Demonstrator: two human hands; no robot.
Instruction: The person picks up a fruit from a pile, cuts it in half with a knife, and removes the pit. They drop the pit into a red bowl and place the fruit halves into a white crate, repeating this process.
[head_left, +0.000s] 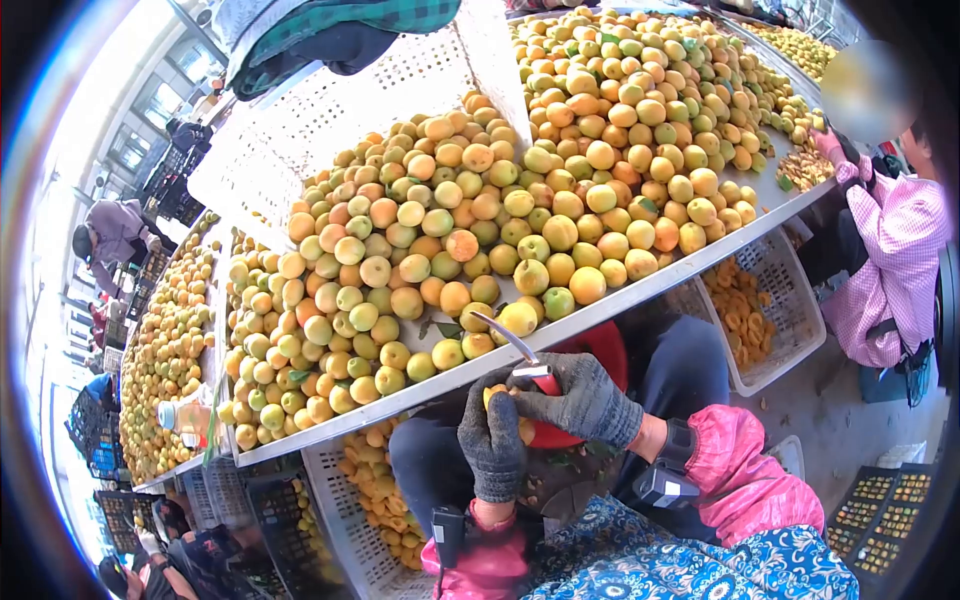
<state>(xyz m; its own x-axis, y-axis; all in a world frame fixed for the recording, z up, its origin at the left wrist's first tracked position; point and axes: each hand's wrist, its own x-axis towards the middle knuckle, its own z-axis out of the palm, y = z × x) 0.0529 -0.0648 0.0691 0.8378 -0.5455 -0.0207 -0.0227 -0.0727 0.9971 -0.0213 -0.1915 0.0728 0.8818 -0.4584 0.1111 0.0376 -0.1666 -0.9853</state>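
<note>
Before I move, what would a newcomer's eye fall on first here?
Probably the huge heap of round, yellow-orange and green fruit across the metal-edged table ahead. Then, by the table's near edge, the curved, red-handled knife in the grey-gloved right hand, beside the small yellow fruit in the grey-gloved left hand.

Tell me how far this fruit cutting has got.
Already done, it seems: the opened fruit pieces in the right-hand crate, with more in the left-hand crate. In hand: a yellow fruit in the left hand, the curved knife in the right hand. Left: the large heap of whole fruit on the table, so much apparently remains.
</note>
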